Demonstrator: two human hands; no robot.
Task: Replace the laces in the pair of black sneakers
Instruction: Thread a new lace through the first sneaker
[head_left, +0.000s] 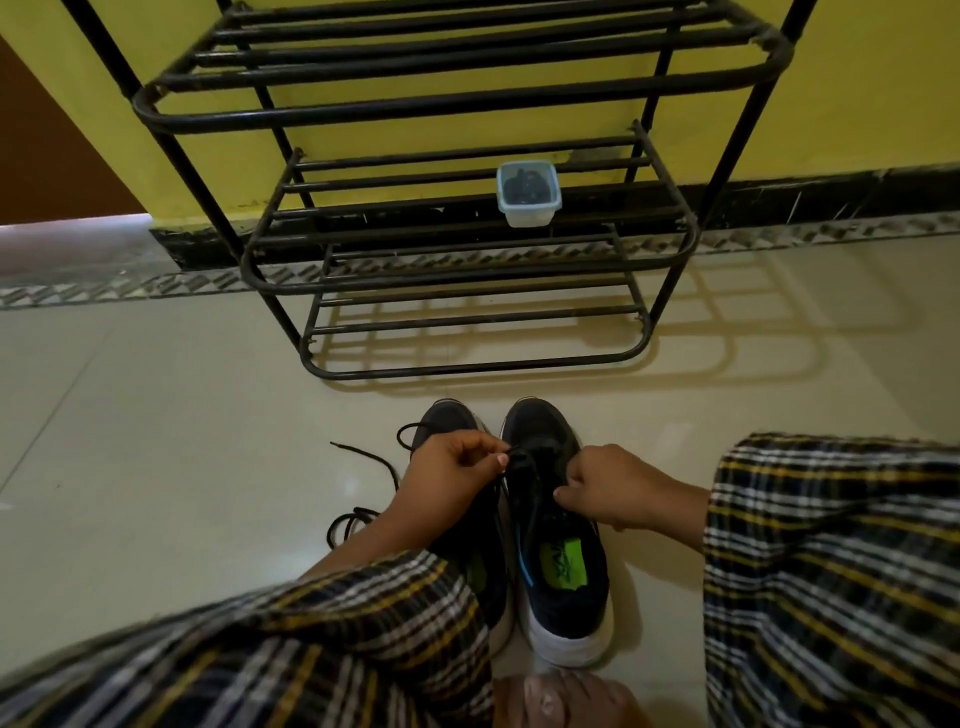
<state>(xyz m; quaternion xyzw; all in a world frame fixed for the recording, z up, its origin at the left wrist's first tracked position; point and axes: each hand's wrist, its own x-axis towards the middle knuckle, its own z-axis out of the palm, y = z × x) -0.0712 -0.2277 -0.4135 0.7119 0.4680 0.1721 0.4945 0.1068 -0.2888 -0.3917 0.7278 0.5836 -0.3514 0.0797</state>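
Two black sneakers with white soles stand side by side on the floor, toes pointing away from me. The right sneaker (561, 587) shows a green insole label. The left sneaker (447, 415) is partly hidden under my left arm. My left hand (452, 478) pinches a black lace end (517, 453) over the right sneaker's eyelets. My right hand (618, 486) has its fingers curled at the right side of that sneaker's lacing; what it holds is hidden. A loose black lace (363, 467) lies on the floor left of the shoes.
A black metal shoe rack (467, 291) stands ahead against a yellow wall. A small clear plastic container (529, 193) with dark contents sits on its middle shelf. My plaid-clad knees flank the shoes, and a bare foot (561, 701) shows at the bottom edge.
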